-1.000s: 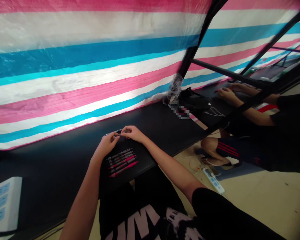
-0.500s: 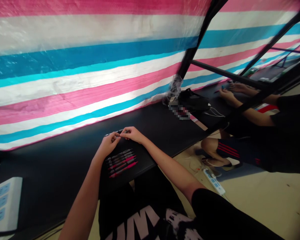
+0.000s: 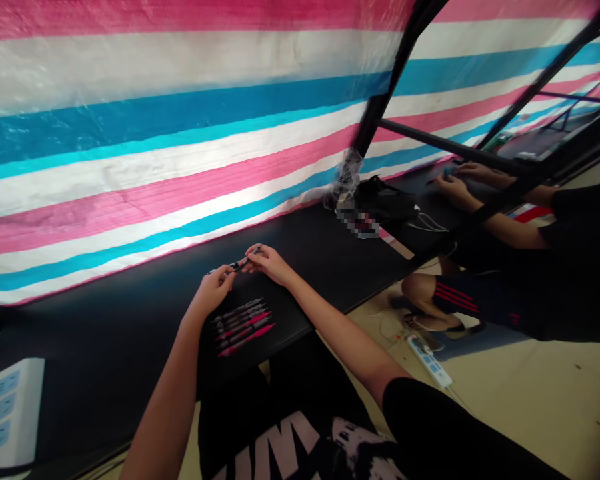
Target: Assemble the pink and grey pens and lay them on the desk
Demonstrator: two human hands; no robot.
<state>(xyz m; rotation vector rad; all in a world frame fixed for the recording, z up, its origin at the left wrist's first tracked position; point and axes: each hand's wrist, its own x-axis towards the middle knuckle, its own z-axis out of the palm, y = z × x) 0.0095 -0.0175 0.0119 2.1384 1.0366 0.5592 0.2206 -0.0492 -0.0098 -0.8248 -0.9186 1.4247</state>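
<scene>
Both my hands hold one dark pen (image 3: 240, 264) a little above the black table (image 3: 105, 333). My left hand (image 3: 213, 289) pinches its left end with closed fingers. My right hand (image 3: 269, 261) pinches its right end, which is tilted up. Just in front of my hands, near the table's front edge, a row of several pens (image 3: 243, 323) lies side by side, some dark and some pink.
A striped pink, white and blue tarp (image 3: 180, 133) hangs behind the table. A white power strip (image 3: 3, 410) sits at the left edge. A black bag (image 3: 387, 200) lies to the right. Another person (image 3: 530, 267) sits at the neighbouring table, hands on it. A power strip (image 3: 427, 360) lies on the floor.
My right hand has lifted its end of the pen up and slightly right, so the pen now tilts. My left hand stayed nearly in place.
</scene>
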